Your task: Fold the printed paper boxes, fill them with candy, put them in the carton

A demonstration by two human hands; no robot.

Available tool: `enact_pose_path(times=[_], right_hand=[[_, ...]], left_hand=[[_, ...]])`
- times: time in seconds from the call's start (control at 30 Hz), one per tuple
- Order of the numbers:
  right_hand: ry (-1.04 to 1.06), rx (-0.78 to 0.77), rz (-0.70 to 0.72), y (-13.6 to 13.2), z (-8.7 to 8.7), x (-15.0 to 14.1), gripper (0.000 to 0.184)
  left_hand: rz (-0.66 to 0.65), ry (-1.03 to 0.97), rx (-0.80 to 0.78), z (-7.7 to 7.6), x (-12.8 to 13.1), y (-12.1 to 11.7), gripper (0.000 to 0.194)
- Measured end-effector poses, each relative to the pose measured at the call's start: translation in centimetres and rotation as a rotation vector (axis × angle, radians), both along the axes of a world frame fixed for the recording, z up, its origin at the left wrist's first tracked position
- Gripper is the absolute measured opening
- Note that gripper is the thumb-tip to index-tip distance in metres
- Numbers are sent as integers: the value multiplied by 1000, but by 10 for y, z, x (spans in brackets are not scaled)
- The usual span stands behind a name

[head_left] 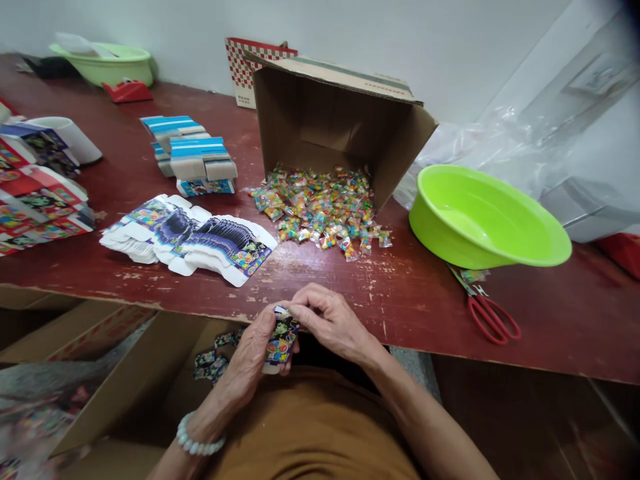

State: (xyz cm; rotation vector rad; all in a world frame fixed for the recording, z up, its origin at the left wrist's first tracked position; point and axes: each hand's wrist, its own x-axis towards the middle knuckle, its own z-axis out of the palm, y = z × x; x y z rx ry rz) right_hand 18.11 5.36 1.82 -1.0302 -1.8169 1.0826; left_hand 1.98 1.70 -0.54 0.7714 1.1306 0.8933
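At the table's near edge both hands close on a small printed carton [281, 341]. My left hand [253, 357] wraps it from below and wears a pale bead bracelet at the wrist. My right hand [333, 321] pinches the carton's top end with fingers pressed together. A fan of flat, unfolded printed cartons [187, 240] lies on the red table [350, 293] just ahead to the left. A heap of small wrapped candies [320, 207] spills from a cardboard box [340, 120] lying on its side.
A lime green basin [487, 220] stands at the right, red-handled scissors [487, 313] before it. Stacks of blue-striped flat cartons [193, 153] and folded colourful boxes [35, 193] fill the left. A pale green basin [107, 63] sits far back left. An open cardboard box [125, 373] is below the table.
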Motion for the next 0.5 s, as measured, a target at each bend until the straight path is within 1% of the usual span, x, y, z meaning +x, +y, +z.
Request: enact_pose_path(times=[0.13, 0.2, 0.23, 0.27, 0.3, 0.33, 0.4, 0.43, 0.5], right_hand=[[-51, 106, -3, -8, -11, 1, 7], [-83, 86, 25, -1, -11, 7, 7], [-87, 65, 7, 7, -11, 13, 9], [-100, 42, -50, 17, -10, 21, 10], [-124, 27, -151, 28, -10, 29, 12], [-177, 38, -311, 41, -11, 39, 15], [-414, 32, -654, 66, -16, 58, 24], [-447, 12, -714, 76, -20, 67, 27], [-483, -16, -763, 88, -29, 78, 23]], left_hand=[[-19, 7, -13, 4, 4, -1, 62], [-35, -10, -30, 6, 4, -2, 61], [-50, -40, -49, 6, 3, -2, 59], [-65, -77, -71, 6, 2, -2, 55], [-77, -115, -97, 5, 0, -3, 51], [-81, -145, -126, 4, -4, -4, 47], [-60, -177, -179, -1, -14, -6, 42], [-43, -174, -199, -3, -22, -7, 40], [-33, -131, -190, -9, -42, -8, 35]])
